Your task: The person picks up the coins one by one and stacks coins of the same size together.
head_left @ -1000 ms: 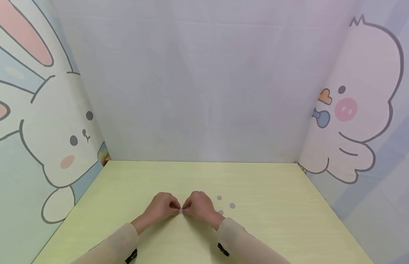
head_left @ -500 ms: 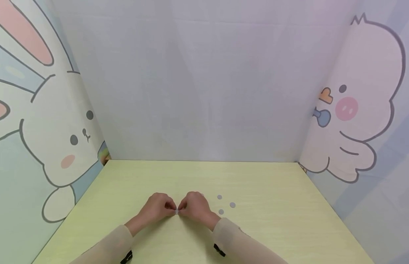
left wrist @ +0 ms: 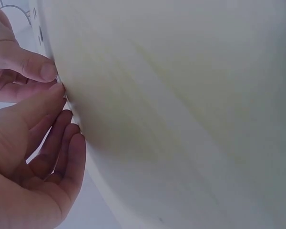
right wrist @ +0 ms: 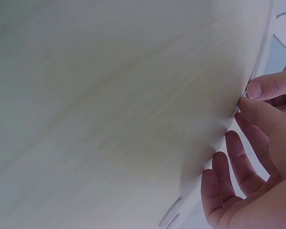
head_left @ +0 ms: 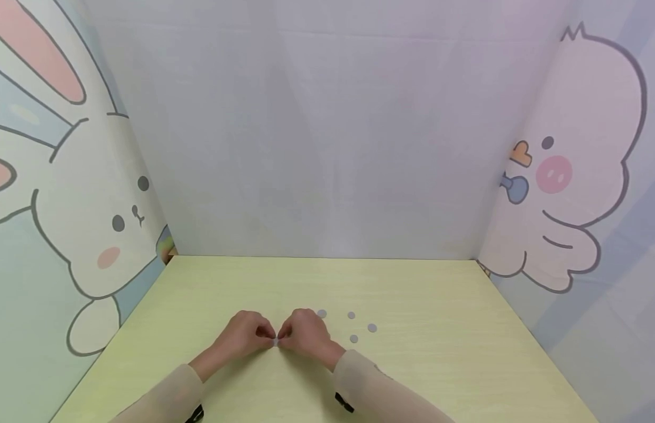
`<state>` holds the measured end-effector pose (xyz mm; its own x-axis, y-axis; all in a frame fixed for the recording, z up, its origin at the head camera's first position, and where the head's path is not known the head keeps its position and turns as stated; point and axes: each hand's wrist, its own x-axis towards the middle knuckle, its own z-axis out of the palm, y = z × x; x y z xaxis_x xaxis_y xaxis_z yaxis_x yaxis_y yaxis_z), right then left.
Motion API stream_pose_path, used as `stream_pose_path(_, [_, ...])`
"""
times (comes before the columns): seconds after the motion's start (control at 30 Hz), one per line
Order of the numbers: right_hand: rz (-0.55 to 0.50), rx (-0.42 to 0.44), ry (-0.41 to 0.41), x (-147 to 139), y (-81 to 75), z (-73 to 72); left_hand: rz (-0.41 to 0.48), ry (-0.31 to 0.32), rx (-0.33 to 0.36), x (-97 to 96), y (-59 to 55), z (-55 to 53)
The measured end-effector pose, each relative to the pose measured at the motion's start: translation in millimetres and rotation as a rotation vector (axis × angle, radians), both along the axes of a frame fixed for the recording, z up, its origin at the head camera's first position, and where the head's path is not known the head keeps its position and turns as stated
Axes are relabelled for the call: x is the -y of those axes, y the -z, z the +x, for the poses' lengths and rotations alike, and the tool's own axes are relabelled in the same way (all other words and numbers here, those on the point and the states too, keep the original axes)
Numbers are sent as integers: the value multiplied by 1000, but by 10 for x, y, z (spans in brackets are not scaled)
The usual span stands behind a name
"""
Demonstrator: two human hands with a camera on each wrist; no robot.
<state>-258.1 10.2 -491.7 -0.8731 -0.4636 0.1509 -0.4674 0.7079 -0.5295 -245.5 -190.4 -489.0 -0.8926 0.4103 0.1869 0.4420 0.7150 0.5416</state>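
A small silver-grey coin (head_left: 276,342) is at the tabletop between both hands' fingertips, mostly covered by them. My left hand (head_left: 244,333) pinches its left side with thumb and forefinger. From the other side my right hand (head_left: 306,333) pinches it too, so the two hands nearly meet. In the left wrist view the left hand (left wrist: 38,162) has its remaining fingers curled down onto the table. The right wrist view shows the right hand (right wrist: 257,162) with its other fingertips resting at the surface.
Several loose flat coins lie right of the hands: one coin (head_left: 322,314) just behind the right hand, another coin (head_left: 350,315), a third coin (head_left: 372,328), and one more near the right wrist. The pale yellow table (head_left: 438,364) meets a light curtain (head_left: 327,147) at the back.
Both hands have slid together to the left and slightly nearer, with the coin between them. A coin behind the right hand has come into view. The other loose coins stay put.
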Motion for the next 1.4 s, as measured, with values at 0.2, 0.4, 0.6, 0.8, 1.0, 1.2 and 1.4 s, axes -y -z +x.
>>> stream_pose_path(0.2, [7, 1, -1, 37, -6, 24, 0, 10, 8, 47, 1, 14])
stream_pose_path(0.4, [22, -18, 7, 50, 9, 30, -3, 16, 12, 63, -6, 19])
stream_pose_path(0.6, [20, -25, -1, 58, -7, 49, -4, 21, 22, 65, -59, 59])
stream_pose_path(0.8, [20, -24, -18, 70, -37, 85, -17, 18, 41, 83, -62, 92])
stream_pose_path(1.0, [24, -34, -24, 84, -21, 98, -18, 24, 40, 115, -32, 101])
stream_pose_path(1.2, [38, -31, -15, 108, 9, 94, -15, 36, 34, 137, -26, 119])
stream_pose_path(1.4, [39, -24, -19, 122, -10, 128, -10, 35, 41, 153, -32, 142])
